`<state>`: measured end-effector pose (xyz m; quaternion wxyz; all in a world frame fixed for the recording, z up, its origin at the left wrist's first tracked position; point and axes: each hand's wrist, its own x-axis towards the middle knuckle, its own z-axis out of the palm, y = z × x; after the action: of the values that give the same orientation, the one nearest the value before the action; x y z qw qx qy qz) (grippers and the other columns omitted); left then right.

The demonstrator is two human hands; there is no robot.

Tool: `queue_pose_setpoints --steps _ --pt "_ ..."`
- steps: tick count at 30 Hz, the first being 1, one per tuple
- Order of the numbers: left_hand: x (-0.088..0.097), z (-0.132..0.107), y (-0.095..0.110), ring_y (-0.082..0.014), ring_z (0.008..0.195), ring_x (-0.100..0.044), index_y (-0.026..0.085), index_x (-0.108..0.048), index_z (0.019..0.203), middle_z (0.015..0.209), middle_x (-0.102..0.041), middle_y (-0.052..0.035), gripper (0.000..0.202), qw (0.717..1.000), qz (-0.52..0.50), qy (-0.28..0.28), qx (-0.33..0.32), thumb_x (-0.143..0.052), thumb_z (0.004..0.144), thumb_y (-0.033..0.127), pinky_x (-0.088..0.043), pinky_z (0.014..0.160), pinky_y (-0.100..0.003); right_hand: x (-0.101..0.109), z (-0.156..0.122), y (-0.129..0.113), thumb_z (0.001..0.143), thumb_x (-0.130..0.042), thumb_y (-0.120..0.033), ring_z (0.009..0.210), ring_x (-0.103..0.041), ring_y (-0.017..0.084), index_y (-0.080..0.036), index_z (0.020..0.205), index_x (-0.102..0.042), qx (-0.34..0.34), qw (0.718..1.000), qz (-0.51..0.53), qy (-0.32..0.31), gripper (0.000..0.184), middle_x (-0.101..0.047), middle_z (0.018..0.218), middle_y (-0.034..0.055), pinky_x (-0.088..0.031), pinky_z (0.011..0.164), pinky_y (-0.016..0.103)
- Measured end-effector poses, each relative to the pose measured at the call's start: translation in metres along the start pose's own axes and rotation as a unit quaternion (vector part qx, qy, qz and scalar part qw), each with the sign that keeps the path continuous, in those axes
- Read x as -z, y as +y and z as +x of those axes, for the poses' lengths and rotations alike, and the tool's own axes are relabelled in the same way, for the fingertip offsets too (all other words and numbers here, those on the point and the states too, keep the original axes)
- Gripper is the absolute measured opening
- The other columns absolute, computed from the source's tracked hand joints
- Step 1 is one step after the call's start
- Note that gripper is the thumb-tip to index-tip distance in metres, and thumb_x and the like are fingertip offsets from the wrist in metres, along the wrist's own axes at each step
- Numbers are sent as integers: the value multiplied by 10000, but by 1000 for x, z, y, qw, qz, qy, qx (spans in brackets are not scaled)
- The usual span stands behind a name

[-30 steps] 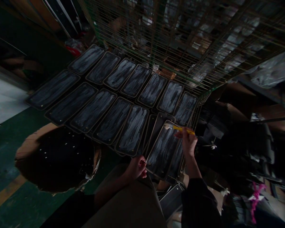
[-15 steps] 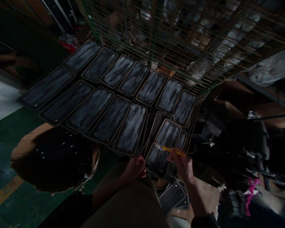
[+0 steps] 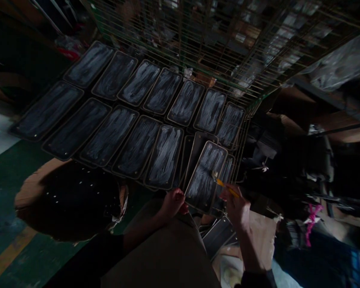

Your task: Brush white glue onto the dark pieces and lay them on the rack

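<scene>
Panel (image 3: pixel 206 176) is laid overlapping other panels (image 3: pixel 199 144), mesh (image 3: pixel 180 44) beyond it. Its near-left corner is pinched by left hand (image 3: pixel 173 203); brush (image 3: pixel 220 183), clamped in right hand (image 3: pixel 239 207), is held over panel's right side, contact unclear.

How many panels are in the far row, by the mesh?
7, left to right: first panel, second panel, third panel, fourth panel, fifth panel, sixth panel, seventh panel, beyond the brush. More may lie hidden underneath.
</scene>
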<state>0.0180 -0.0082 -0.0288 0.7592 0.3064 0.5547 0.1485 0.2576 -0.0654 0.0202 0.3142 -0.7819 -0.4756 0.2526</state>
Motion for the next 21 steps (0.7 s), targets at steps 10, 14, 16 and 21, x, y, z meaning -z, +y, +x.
queue_pose_setpoints --steps 10,14,16,21 --pt "4 -3 5 -199 457 -669 179 -465 829 546 -661 -19 330 998 -27 -32 39 -692 743 402 -549 439 -275 -8 -92 -37 985 -449 -443 605 -686 170 -212 1127 -591 -104 993 32 -54 307 -702 742 10 -550 546 265" --pt "7 -3 4 -192 450 -664 175 -460 832 542 -652 -8 305 999 -17 -39 23 -683 757 370 -550 440 -276 -20 -102 -62 968 -476 -464 568 -658 172 -193 1087 -605 -121 990 68 -16 323 -695 713 19 -542 526 273" --pt "8 -2 2 -190 456 -667 175 -460 830 549 -652 -7 280 999 -7 -42 17 -669 769 351 -552 447 -274 -28 -106 -68 963 -483 -466 559 -645 175 -203 1033 -622 -132 986 98 1 306 -690 701 17 -544 526 287" --pt "10 -3 1 -182 460 -670 173 -467 837 564 -652 -5 250 999 24 -36 -3 -636 790 352 -538 433 -251 -35 -116 -56 930 -535 -501 558 -656 192 -212 958 -638 -186 970 146 64 309 -692 715 26 -553 497 298"
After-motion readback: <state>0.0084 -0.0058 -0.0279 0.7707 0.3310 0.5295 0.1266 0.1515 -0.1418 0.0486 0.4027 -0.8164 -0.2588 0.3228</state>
